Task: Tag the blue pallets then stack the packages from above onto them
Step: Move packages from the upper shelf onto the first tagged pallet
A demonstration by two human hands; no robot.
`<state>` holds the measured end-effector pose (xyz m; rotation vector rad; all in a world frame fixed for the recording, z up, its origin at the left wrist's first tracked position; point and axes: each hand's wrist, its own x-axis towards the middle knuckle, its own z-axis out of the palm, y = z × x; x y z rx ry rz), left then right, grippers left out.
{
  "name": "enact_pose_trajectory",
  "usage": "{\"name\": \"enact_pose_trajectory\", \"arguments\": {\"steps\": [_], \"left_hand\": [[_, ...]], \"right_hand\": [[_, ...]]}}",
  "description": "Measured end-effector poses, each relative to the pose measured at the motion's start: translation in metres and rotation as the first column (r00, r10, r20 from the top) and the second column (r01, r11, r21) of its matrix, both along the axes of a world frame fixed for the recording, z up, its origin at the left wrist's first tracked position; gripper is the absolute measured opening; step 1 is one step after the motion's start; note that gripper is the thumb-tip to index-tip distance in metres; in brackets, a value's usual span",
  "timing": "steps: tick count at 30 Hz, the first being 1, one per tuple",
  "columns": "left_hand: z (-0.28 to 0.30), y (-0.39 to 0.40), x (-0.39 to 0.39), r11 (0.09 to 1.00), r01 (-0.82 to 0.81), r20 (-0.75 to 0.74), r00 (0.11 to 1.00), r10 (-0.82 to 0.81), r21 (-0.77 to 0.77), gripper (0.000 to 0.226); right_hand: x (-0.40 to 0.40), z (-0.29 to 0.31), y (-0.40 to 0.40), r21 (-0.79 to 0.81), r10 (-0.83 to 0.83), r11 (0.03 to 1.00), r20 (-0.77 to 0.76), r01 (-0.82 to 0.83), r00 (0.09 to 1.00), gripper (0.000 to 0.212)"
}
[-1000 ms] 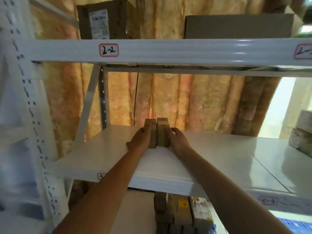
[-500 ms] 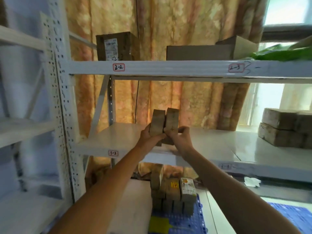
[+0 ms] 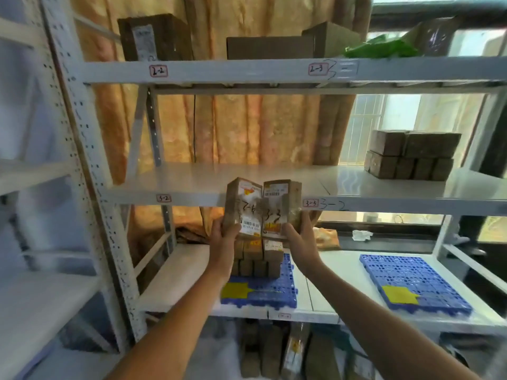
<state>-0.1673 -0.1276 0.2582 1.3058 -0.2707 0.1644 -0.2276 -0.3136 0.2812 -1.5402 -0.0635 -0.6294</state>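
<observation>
Two packages (image 3: 262, 208) gripped by both hands (image 3: 264, 237), above stacked boxes (image 3: 258, 259) on blue pallet (image 3: 274, 296).

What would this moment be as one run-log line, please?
left hand: holds package | right hand: holds package | left pallet: part-stacked

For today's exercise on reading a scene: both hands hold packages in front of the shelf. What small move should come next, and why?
Probably lower the two packages onto the stack on the left pallet. The left hand and right hand hold them almost directly above that stack, and this pallet already carries its yellow tag.
</observation>
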Motion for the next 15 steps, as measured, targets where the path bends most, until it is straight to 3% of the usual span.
{"name": "enact_pose_trajectory", "arguments": {"steps": [3, 7, 12, 15], "left_hand": [[-0.053, -0.003, -0.017, 0.999, -0.050, -0.076, 0.996, 0.052, 0.022, 0.027], [-0.108, -0.011, -0.016, 0.989, -0.089, -0.240, 0.964, 0.116, 0.119, 0.039], [-0.137, -0.035, 0.045, 0.970, -0.117, -0.361, 0.913, 0.190, 0.214, 0.030], [-0.140, -0.054, 0.091, 0.968, -0.064, -0.405, 0.900, 0.162, 0.245, 0.024]], "right_hand": [[-0.016, -0.047, -0.004, -0.030, -0.002, 1.000, -0.043, 0.001, 0.999, 0.046], [-0.005, -0.103, -0.013, -0.062, -0.028, 0.998, -0.204, 0.015, 0.979, 0.028], [0.052, -0.146, -0.042, 0.111, -0.067, 0.986, -0.401, 0.121, 0.914, 0.025], [0.097, -0.157, -0.059, 0.211, -0.146, 0.939, -0.471, 0.271, 0.870, 0.019]]}}
